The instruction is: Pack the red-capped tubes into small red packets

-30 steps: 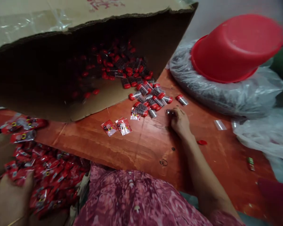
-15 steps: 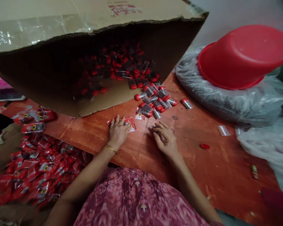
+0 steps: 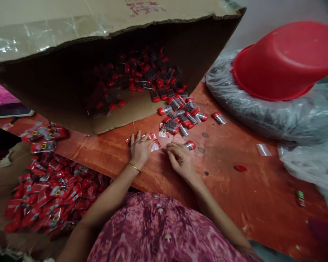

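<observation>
My left hand (image 3: 141, 150) lies with its fingers spread over flat red printed plastic packets (image 3: 154, 140) on the table. Close to its right, my right hand (image 3: 180, 159) has its fingers curled together, thumb against them. What those fingertips hold, if anything, is too small to make out. A small clear bottle with a red cap and dark contents (image 3: 190, 145) lies just behind the right fingers, partly covered by them. Another printed packet (image 3: 163, 131) rests beyond the hands, touching a loose heap of the same red-capped bottles (image 3: 184, 113).
A big cardboard box (image 3: 109, 125) on its side holds many more bottles. Filled red packets (image 3: 51, 193) are heaped at lower left. A red bucket (image 3: 284, 62) sits upside down on a plastic-wrapped bundle (image 3: 248, 116). A loose red cap (image 3: 240, 168) lies at right; a phone (image 3: 12, 110) at left.
My right hand has moved left, toward the packets, and the red-capped bottle behind its fingers has come into view. My left hand stays on the packets. The view has shifted slightly.
</observation>
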A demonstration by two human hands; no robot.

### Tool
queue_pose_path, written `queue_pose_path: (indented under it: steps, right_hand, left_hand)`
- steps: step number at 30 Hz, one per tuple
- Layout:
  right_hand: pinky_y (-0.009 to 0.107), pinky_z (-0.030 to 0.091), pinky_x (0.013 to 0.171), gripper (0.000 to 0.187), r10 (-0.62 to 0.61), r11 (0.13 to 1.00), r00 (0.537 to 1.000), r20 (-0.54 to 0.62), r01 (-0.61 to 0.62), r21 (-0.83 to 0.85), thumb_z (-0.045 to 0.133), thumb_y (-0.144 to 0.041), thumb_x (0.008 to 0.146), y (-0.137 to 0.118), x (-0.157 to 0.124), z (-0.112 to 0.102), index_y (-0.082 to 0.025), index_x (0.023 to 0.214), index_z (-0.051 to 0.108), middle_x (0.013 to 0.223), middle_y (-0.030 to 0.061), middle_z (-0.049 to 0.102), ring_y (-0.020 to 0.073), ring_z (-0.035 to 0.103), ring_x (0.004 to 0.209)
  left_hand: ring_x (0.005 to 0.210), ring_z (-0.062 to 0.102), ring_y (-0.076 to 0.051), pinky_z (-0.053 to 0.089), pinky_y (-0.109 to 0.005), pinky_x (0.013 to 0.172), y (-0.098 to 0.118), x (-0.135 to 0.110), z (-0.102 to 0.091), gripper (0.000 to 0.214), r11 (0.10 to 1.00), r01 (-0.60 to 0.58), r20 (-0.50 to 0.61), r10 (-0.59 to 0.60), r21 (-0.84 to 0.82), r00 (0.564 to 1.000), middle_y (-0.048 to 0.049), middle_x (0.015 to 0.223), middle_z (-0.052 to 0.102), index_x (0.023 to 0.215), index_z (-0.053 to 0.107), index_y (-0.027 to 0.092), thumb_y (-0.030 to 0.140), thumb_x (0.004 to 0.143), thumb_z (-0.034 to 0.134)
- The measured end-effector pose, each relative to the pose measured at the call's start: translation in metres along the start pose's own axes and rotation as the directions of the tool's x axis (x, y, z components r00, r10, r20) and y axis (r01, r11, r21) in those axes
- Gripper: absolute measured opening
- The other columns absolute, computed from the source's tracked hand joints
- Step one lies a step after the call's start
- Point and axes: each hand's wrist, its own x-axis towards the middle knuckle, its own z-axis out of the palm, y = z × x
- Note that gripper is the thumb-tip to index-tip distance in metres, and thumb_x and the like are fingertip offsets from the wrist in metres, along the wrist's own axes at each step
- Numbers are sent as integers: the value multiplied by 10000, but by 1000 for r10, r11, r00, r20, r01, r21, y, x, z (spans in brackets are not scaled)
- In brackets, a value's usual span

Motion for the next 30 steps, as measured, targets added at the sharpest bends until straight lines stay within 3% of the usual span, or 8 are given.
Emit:
queue_pose_path:
  steps: [5, 9, 13, 17, 21, 25, 27, 30]
  right_hand:
    - [361, 491, 736, 126, 228, 966, 973, -34, -222, 135, 521, -258, 819, -8, 2, 7, -226, 844, 641, 829, 54, 694, 197, 621, 774]
    - [293, 487, 660, 217, 453, 779, 890, 61, -428, 458, 589, -375, 777, -19, 14, 21, -211, 916, 622, 833, 26, 675, 158, 596, 708]
    - [284, 471, 674, 231, 470, 614, 871, 143, -439, 655, 626, -428, 738, -28, 26, 31, -206, 803, 629, 750, 1, 648, 142, 566, 673]
    - [267, 434, 622, 267, 472, 646, 879, 64, -395, 653, 590, -464, 756, -30, 28, 28, -205, 695, 605, 648, -18, 586, 128, 505, 604]
    - [235, 320, 499, 386, 489, 729, 872, -20, -397, 557, 541, -510, 774, -28, 23, 25, -205, 553, 455, 519, -47, 409, 101, 364, 505]
    - [235, 291, 487, 412, 470, 769, 882, -31, -392, 504, 487, -526, 802, -29, 16, 29, -210, 547, 417, 515, -48, 374, 98, 335, 498]
    - [238, 315, 506, 387, 442, 789, 897, -15, -380, 482, 470, -514, 816, -29, 14, 29, -209, 579, 449, 540, -40, 409, 104, 366, 515]
    - [244, 324, 515, 391, 429, 839, 903, 4, -400, 370, 387, -497, 865, -22, 12, 21, -213, 604, 451, 556, -29, 432, 118, 398, 523]
  left_hand:
    - [1242, 447, -312, 241, -570, 1043, 2, 0, -10, 248, 990, 55, -86, -67, -128, 994, -62, 1205, 619, 958, 708, 285, 339, 842, 496]
    - [1237, 458, -312, 264, -550, 1041, 13, -5, -27, 269, 975, 50, -160, -86, -217, 983, -84, 1250, 585, 1003, 697, 266, 355, 844, 499]
    - [1237, 462, -293, 254, -524, 1057, 24, -10, -37, 253, 952, 14, -171, -69, -305, 983, -84, 1245, 592, 996, 697, 255, 339, 833, 523]
    - [1116, 558, -275, 371, -428, 986, 24, -16, -38, 334, 879, 130, -118, -205, -458, 972, -99, 1134, 660, 1040, 669, 214, 408, 784, 580]
    - [720, 639, -198, 491, -270, 639, 27, -23, -36, 400, 527, 420, 307, -291, -739, 906, -48, 705, 688, 743, 695, 166, 549, 726, 582]
    - [645, 615, -125, 474, -210, 574, 38, -24, -31, 389, 18, 537, 510, -287, -843, 811, -24, 731, 688, 772, 693, 178, 503, 565, 742]
    - [626, 607, -102, 467, -194, 567, 43, -21, -30, 373, -87, 525, 522, -329, -847, 787, -12, 738, 694, 769, 698, 183, 430, 507, 796]
    - [584, 590, -87, 446, -180, 538, 46, -16, -30, 344, -99, 503, 499, -391, -858, 774, -1, 683, 690, 704, 698, 165, 378, 464, 823]
